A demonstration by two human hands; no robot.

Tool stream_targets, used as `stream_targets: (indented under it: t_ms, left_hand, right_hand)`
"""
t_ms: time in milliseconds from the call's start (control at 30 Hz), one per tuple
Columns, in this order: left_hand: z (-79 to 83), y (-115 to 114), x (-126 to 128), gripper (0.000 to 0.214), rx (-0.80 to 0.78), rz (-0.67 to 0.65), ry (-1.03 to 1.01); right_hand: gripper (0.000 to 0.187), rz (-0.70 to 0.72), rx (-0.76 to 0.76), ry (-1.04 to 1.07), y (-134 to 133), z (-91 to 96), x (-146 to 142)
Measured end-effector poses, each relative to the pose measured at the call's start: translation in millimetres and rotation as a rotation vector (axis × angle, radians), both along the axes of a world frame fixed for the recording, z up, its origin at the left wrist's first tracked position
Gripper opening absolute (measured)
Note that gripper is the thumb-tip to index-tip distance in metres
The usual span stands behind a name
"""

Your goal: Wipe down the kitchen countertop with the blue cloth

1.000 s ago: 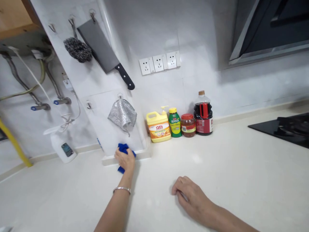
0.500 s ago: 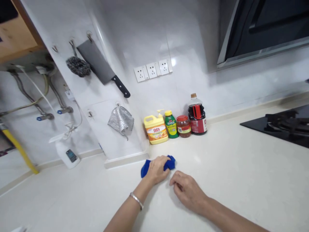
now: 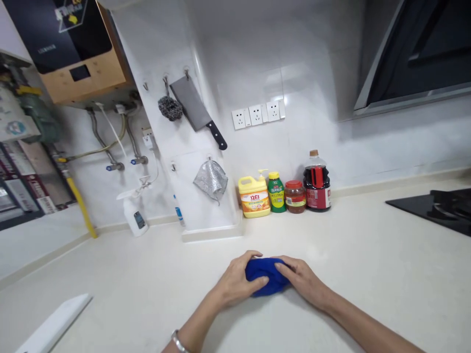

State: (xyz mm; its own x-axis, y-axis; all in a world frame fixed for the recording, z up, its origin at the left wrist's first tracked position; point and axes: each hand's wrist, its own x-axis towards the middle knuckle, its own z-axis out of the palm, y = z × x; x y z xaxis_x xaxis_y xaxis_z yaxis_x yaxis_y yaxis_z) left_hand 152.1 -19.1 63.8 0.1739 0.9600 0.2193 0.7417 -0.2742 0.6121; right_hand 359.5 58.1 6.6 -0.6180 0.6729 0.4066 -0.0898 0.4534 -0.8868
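Observation:
A bunched blue cloth [image 3: 265, 277] lies on the white countertop [image 3: 368, 274] in front of me. My left hand [image 3: 237, 280] curls round its left side, fingers closed on the fabric. My right hand [image 3: 303, 280] grips its right side, fingers pressed onto the cloth. A bracelet [image 3: 177, 341] sits on my left wrist.
Against the wall stand a yellow detergent jug [image 3: 253, 197], a green bottle [image 3: 276, 192], a red-lidded jar [image 3: 295, 196] and a dark sauce bottle [image 3: 316, 182]. A cleaver [image 3: 198, 110], a scourer [image 3: 170, 107] and a silver cloth [image 3: 211, 179] hang on the panel. A spray bottle [image 3: 133, 215] is left, a hob [image 3: 437, 206] right.
My left hand has dragged the blue cloth from the panel's base rightward and toward me. My right hand has come onto the cloth, so both hands hold it now.

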Motion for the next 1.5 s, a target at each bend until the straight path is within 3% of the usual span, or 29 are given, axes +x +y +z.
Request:
stream_targets:
  t_ms: [200, 367, 433, 467, 533, 600, 667, 800, 900, 1000, 1100, 1233, 1400, 1500]
  left_hand:
    - [18.7, 5, -17, 0.049, -0.331, -0.097, 0.04]
    - [33.0, 0, -20, 0.052, -0.432, -0.224, -0.215]
    - [31.6, 4, -26, 0.051, -0.407, -0.19, -0.191]
    - [28.2, 7, -31, 0.051, -0.378, -0.113, -0.118]
    - [17.5, 16, -43, 0.051, -0.252, 0.183, 0.132]
    - [5.2, 23, -54, 0.046, -0.071, 0.469, 0.371]
    - [-5.7, 27, -59, 0.04, 0.059, 0.509, 0.399]
    - [-24.8, 28, -50, 0.037, 0.114, 0.165, 0.199]
    - [-38.6, 29, -42, 0.036, 0.14, 0.039, 0.322]
    - [-46.7, 31, -49, 0.037, 0.126, 0.115, 0.395]
    - [-49.3, 34, -64, 0.039, 0.097, 0.268, 0.418]
    - [-56.8, 38, -76, 0.043, 0.124, 0.369, 0.43]
    - [-70.9, 42, -74, 0.061, 0.058, 0.408, 0.428]
    - [-71.9, 43, -72, 0.064, -0.026, 0.407, 0.495]
  right_hand:
    - [0.045, -0.091, -0.24, 0.134, 1, 2.3, -1]
    - [0.046, -0.181, -0.37, 0.142, 10, 17.6, 10]
    - [0.043, -0.32, -0.201, -0.022, 21, 22.2, 20]
    - [0.039, -0.442, -0.06, -0.113, 28, 22.8, 26]
    - [0.031, -0.722, 0.24, -0.245, 39, 20.5, 36]
    - [0.034, -0.912, 0.466, -0.275, 44, 15.2, 41]
    - [0.035, -0.879, 0.614, -0.267, 39, 9.3, 37]
    - [0.039, -0.366, 0.746, -0.403, 2, 2.0, 10]
    - [0.05, -0.094, 0.694, -0.664, -22, 0.4, -11]
    - [0.056, -0.045, 0.636, -0.832, -32, 2.2, -15]
    - [0.055, 0.005, 0.638, -0.839, -36, 5.8, 3]
    - [0.052, -0.034, 0.617, -0.835, -40, 4.6, 59]
    - [0.054, -0.416, 0.455, -1.065, -28, -9.0, 136]
    - [0.058, -0.6, 0.375, -1.232, -8, -16.3, 153]
